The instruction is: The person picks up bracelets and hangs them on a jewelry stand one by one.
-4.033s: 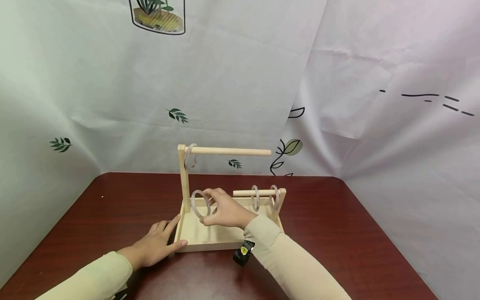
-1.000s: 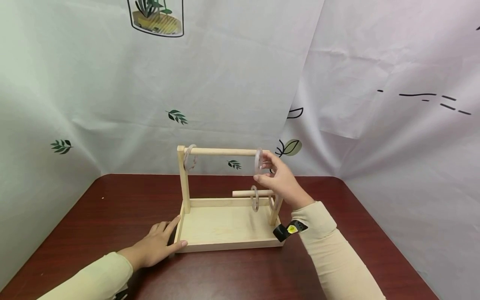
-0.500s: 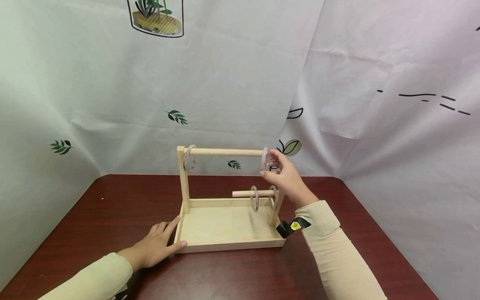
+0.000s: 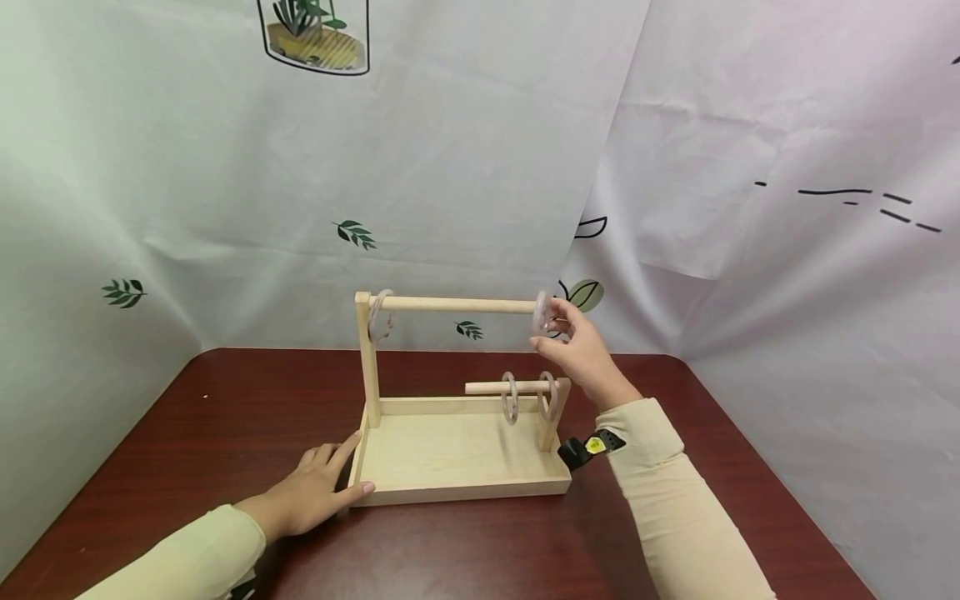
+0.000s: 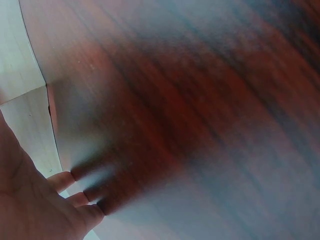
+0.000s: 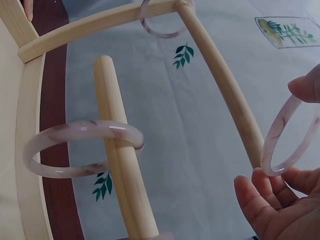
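Note:
My right hand (image 4: 585, 354) pinches a pale, pinkish-white bangle (image 4: 541, 313) between thumb and fingers, at the free right end of the upper rod (image 4: 457, 305). In the right wrist view, the bangle (image 6: 280, 145) overlaps the rod's tip, and no rod shows through its opening. My left hand (image 4: 303, 492) rests at the left end of the wooden tray (image 4: 457, 492), its fingers spread fairly straight and the thumb on the front corner. Another bangle (image 4: 372, 321) hangs on the upper rod by the left post. Two more bangles (image 4: 510, 398) hang on the short lower rod (image 4: 483, 387).
The wooden stand has a tall left post (image 4: 369, 367) and a short right post (image 4: 557, 421) rising from its tray. It sits on a dark red-brown table (image 4: 645, 433). A printed white cloth (image 4: 480, 167) hangs behind the table. Each wrist carries a black strapped device.
Four seconds ago my right hand held the bangle low over the tray's left part. It rose to the upper rod, then moved rightward to the rod's end. My left hand stayed put.

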